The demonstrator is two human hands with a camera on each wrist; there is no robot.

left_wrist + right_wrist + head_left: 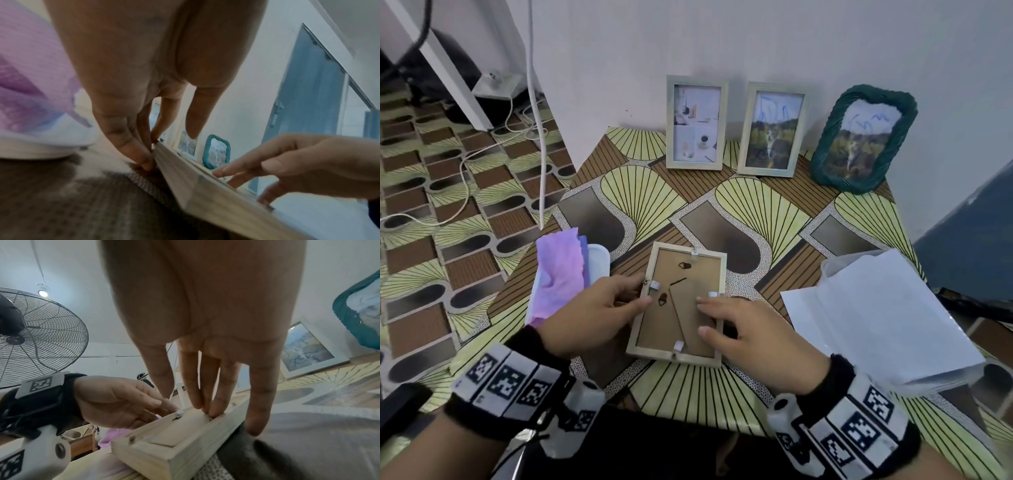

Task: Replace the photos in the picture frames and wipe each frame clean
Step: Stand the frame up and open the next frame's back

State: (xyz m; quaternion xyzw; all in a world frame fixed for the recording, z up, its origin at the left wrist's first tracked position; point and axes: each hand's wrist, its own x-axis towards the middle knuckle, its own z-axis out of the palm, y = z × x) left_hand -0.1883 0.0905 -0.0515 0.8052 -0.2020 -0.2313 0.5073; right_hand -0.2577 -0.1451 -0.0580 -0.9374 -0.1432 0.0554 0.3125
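Observation:
A pale wooden picture frame [681,308] lies face down on the patterned table [756,205], its brown backing board and small white clips showing. My left hand [642,291] grips the frame's left rail, thumb on the backing beside the left clip [655,285] and fingers against the rail's outer side [148,146]. My right hand [722,318] rests on the backing with straight fingers near the right clip [713,294]; its fingertips [213,412] press at the inner edge of the right rail. The frame's side [205,186] fills the left wrist view.
Three frames stand against the wall at the back: two pale ones [697,123] [770,130] and a teal woven one [861,137]. A purple cloth [560,277] lies over a white container [599,263] on the left. White sheets [876,318] lie on the right. Cables cross the floor [465,164].

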